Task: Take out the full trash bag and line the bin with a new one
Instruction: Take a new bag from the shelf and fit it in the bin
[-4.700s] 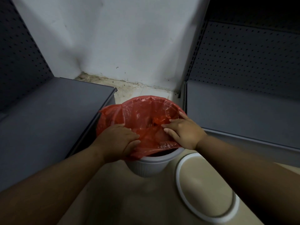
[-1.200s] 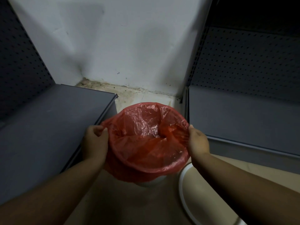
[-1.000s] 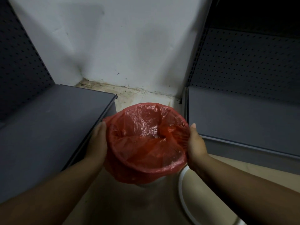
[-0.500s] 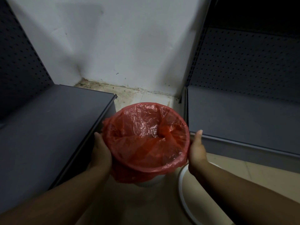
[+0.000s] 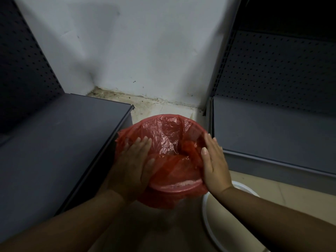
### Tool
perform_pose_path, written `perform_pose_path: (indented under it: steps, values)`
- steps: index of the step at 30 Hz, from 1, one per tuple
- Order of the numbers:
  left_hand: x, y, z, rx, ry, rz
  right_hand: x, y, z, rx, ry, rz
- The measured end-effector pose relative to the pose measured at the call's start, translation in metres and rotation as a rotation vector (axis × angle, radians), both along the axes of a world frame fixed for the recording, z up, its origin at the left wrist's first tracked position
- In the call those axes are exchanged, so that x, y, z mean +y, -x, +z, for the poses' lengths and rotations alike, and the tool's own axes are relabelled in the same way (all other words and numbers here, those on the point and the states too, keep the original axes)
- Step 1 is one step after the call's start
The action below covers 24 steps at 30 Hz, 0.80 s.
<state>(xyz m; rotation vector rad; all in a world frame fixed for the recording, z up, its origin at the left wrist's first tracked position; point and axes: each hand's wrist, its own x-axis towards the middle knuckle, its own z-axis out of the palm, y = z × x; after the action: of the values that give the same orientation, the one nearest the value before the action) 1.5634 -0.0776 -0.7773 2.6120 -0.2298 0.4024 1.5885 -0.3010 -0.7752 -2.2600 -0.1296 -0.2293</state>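
A thin red plastic bag (image 5: 167, 140) lines a small round bin and is folded down over its rim, hiding almost all of the bin. A pale strip of the rim shows through the plastic at the near side. My left hand (image 5: 133, 164) lies flat on the bag over the left rim, fingers straight and reaching into the opening. My right hand (image 5: 214, 162) lies flat over the right rim, fingers together, pressing the plastic. Neither hand grips the bag.
A white ring-shaped lid (image 5: 214, 226) lies on the beige floor just right of the bin. Dark grey shelf bases flank the bin, one on the left (image 5: 54, 142) and one on the right (image 5: 272, 133), with pegboard backs. A white wall (image 5: 136, 51) stands behind.
Both hands rose from the bin's outer sides onto the top of the rim and now lie flat on the bag. Earlier they had stretched the bag's edge down over the rim.
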Motion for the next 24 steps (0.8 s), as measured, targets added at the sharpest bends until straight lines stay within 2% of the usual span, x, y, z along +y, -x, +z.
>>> perform_pose_path:
  steps: [4,6,11,14,17,24]
  values:
    - [-0.001,-0.004,0.022,0.137,-0.175,-0.101,-0.008,-0.011,0.009,-0.063,0.130,0.119]
    - [-0.012,-0.012,0.038,0.186,-0.219,-0.174,-0.010,-0.028,0.025,-0.092,0.260,0.231]
    - [-0.054,-0.031,0.050,0.429,-0.286,-0.325,-0.010,-0.064,0.056,0.090,0.881,0.642]
    - [-0.064,-0.032,0.044,0.603,-0.367,-0.374,-0.008,-0.077,0.057,0.202,1.152,0.659]
    - [-0.062,-0.031,0.040,0.804,-0.361,-0.370,-0.008,-0.085,0.052,0.245,1.319,0.612]
    - [-0.068,-0.030,0.040,1.093,-0.328,-0.229,-0.004,-0.080,0.057,0.232,1.470,0.600]
